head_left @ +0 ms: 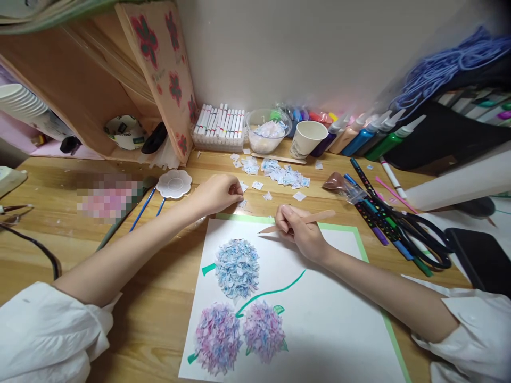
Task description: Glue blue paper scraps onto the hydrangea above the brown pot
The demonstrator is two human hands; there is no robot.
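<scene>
My left hand [223,194] rests on the table above the white sheet, fingers pinched together at a small pale-blue paper piece [243,186]. Other pieces lie around it, with a loose pile of blue paper pieces [285,174] further right. Over the sheet's top edge, my right hand [301,231] is closed around a flat, pointed wooden stick [321,216], its tip angled down to the left. On the white sheet [331,319] are a blue paper flower head [237,268], two pink-purple flower heads [218,338] and a curved green line [275,290].
Behind stand a box of markers [219,127], a plastic tub [267,133], a paper cup [307,138] and several paint bottles [393,135]. Pens and black scissors [427,239] lie right, beside a phone [479,260]. A flower-shaped palette [174,183] and brushes lie left.
</scene>
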